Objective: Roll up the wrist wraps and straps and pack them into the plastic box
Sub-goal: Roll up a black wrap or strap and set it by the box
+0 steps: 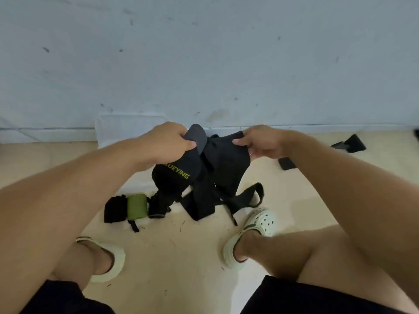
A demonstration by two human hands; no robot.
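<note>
A black wrap with yellow lettering (181, 172) hangs in the air between my hands, above the floor. My left hand (166, 142) grips its upper left end, where a grey flap folds over. My right hand (260, 141) pinches its upper right corner. Black straps (249, 196) dangle from it down to the floor. On the floor to the lower left lie a rolled black wrap (114, 208), a rolled green wrap (136, 206) and another black roll (157, 206), side by side. A clear plastic box (127, 129) stands against the wall behind my left hand, partly hidden.
My two feet in pale clogs (260, 223) rest on the beige floor either side of the pile. A black wedge-shaped object (350, 143) and a flat black item (286, 163) lie at the right near the wall. A white wall rises behind.
</note>
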